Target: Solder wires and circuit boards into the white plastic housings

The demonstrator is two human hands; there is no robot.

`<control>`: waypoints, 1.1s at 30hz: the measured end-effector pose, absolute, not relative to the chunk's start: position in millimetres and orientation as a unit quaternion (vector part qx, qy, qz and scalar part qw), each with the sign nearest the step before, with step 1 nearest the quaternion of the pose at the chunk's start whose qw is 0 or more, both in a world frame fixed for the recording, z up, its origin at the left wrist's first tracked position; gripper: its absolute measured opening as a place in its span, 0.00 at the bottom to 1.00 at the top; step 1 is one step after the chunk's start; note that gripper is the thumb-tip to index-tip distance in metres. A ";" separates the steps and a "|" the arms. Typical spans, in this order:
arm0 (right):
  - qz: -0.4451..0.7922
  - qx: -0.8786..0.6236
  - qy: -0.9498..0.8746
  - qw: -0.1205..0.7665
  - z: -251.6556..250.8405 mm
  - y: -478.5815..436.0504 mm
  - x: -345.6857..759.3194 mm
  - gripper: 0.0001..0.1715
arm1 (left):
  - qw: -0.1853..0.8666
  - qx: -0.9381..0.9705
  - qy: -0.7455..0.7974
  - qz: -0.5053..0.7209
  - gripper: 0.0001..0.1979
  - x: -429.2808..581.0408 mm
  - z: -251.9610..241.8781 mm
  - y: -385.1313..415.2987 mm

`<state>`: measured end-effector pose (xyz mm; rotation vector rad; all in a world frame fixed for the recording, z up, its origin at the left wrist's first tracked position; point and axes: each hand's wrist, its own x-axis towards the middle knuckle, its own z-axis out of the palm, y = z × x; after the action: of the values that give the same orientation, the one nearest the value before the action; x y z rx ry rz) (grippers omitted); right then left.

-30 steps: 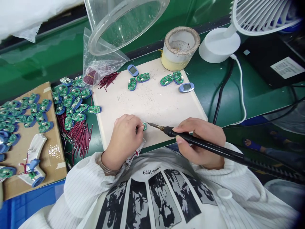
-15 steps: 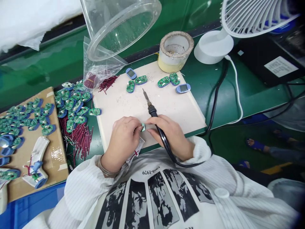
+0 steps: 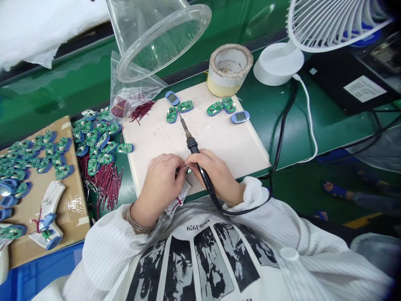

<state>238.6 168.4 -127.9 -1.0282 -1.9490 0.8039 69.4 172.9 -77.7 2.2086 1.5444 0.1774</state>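
My left hand point(image 3: 163, 182) is closed in a pinch near the front edge of the white board, with a small green circuit board point(image 3: 188, 170) mostly hidden in its fingers. My right hand point(image 3: 217, 173) has a soldering iron point(image 3: 200, 163) lying between thumb and palm, its tip pointing away from me. The right fingertips meet the left ones at the circuit board; what they pinch there is too small to make out. Under my left wrist is a white plastic piece with red wires point(image 3: 179, 201), partly covered.
Several green circuit boards in blue cases point(image 3: 185, 106) lie on the white work board point(image 3: 219, 146). Left are a pile of boards point(image 3: 94, 136), dark red wires point(image 3: 108, 184) and a cardboard sheet point(image 3: 75, 209). Behind stand a tape roll point(image 3: 230, 83), fan point(image 3: 278, 62) and clear funnel-like hood point(image 3: 163, 46).
My right hand has moved left, bringing its fingertips against those of my left hand. The soldering iron has shifted left with it. My left hand stays nearly still, and the circuit board is more hidden.
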 end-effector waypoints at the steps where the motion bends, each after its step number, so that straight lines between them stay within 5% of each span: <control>1: 0.313 -0.406 -0.766 0.387 -127.6 168.5 238.4 0.11 | 0.218 0.797 0.560 0.063 0.07 69.6 -77.8 173.4; 7: 0.289 -0.424 -0.751 0.415 -117.4 168.1 249.9 0.09 | 0.205 0.804 0.558 0.026 0.07 72.0 -75.0 182.6; 13: 0.347 -0.477 -0.645 0.487 -104.3 155.6 279.1 0.22 | 0.191 0.826 0.529 -0.025 0.07 73.4 -69.6 191.0; 20: 0.268 -0.491 -0.637 0.531 -85.0 143.5 303.6 0.14 | 0.190 0.829 0.525 -0.036 0.07 74.1 -68.2 193.3; 33: 0.234 -0.468 -0.740 0.422 -67.3 144.5 301.6 0.06 | 0.171 0.824 0.539 -0.034 0.07 77.3 -69.8 187.9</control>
<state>301.6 144.5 -67.3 -1.1731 -1.8532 0.5860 77.3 187.9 -69.8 2.3414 1.5302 -0.0954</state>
